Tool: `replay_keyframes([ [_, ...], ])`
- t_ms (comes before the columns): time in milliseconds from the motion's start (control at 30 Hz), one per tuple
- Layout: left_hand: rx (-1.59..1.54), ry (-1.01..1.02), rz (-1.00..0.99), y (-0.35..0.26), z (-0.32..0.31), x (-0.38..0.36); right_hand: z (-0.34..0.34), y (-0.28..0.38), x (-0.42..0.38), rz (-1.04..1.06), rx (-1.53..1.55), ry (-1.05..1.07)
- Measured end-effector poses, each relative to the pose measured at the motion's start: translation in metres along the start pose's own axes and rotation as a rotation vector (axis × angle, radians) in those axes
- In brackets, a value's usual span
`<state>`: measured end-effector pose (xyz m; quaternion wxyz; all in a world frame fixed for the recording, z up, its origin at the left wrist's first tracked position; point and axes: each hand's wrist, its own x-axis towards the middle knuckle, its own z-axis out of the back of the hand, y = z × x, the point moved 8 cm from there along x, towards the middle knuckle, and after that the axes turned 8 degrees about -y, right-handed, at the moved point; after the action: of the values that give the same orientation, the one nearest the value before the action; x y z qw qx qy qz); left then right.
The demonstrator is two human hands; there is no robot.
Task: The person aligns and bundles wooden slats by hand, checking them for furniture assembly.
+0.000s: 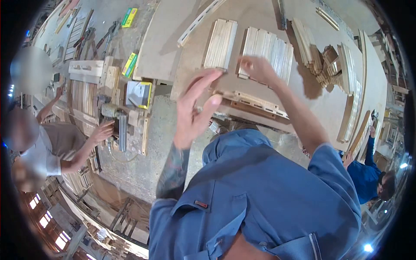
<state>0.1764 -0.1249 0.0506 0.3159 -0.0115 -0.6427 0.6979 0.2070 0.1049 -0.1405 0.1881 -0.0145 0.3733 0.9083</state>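
Note:
My left hand [195, 106] is open, its thumb and fingers apart, close to the near end of a narrow group of pale wooden slats [221, 43]. Curled and partly blurred, the fingers of my right hand [258, 70] are over the left near part of a wider slat group [271, 52]; whether they hold anything is too unclear to tell. Nearer to my body, slotted wooden strips [255, 104] lie along the edge of the worktable [190, 65].
A long slotted strip [201, 21] lies at the table's far left. Stacked wood pieces [310, 52] are at right. One co-worker [65, 143] handles a power tool [115, 117] at left; another person [366, 173] is at far right. Yellow-green boxes [129, 65] lie left.

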Motion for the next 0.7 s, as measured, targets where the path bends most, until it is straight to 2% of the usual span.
replay_keyframes([
  [67, 0.131, -0.094, -0.049, -0.017, 0.003, 0.008, 0.014, -0.032, 0.08, 0.109, -0.101, -0.141],
  [133, 0.151, -0.087, -0.067, -0.036, -0.005, 0.019, 0.029, -0.062, 0.14, -0.139, -0.283, -0.057],
  [200, 0.179, -0.079, -0.082, -0.047, -0.015, 0.03, 0.03, -0.097, 0.191, 0.059, -0.357, -0.142],
  [267, 0.018, -0.108, -0.044, -0.05, -0.026, 0.035, 0.031, -0.101, 0.205, 0.102, -0.291, -0.15],
  [333, -0.01, -0.099, -0.045, -0.047, -0.044, 0.04, 0.025, -0.097, 0.211, 0.155, -0.221, -0.174],
  [400, -0.017, 0.035, -0.006, -0.044, -0.062, 0.038, 0.017, -0.099, 0.197, 0.145, -0.474, -0.244],
  [433, 0.025, 0.059, -0.004, -0.044, -0.066, 0.039, 0.021, -0.09, 0.182, 0.129, -0.471, -0.242],
  [467, 0.021, 0.068, 0.011, -0.042, -0.067, 0.037, 0.018, -0.089, 0.162, 0.068, -0.528, -0.121],
  [500, 0.017, 0.087, 0.116, -0.03, -0.071, 0.035, 0.015, -0.085, 0.142, 0.015, -0.587, -0.001],
  [533, 0.014, 0.111, 0.224, -0.019, -0.074, 0.03, 0.009, -0.082, 0.122, 0.005, -0.584, 0.009],
  [600, -0.01, 0.083, 0.281, -0.009, -0.079, 0.023, 0.005, -0.06, 0.092, 0.204, -0.614, -0.03],
  [633, 0.02, 0.065, 0.247, -0.01, -0.079, 0.022, 0.009, -0.062, 0.09, 0.203, -0.616, -0.038],
  [700, 0.06, 0.028, 0.197, -0.009, -0.079, 0.02, 0.031, -0.063, 0.086, 0.197, -0.465, -0.19],
])
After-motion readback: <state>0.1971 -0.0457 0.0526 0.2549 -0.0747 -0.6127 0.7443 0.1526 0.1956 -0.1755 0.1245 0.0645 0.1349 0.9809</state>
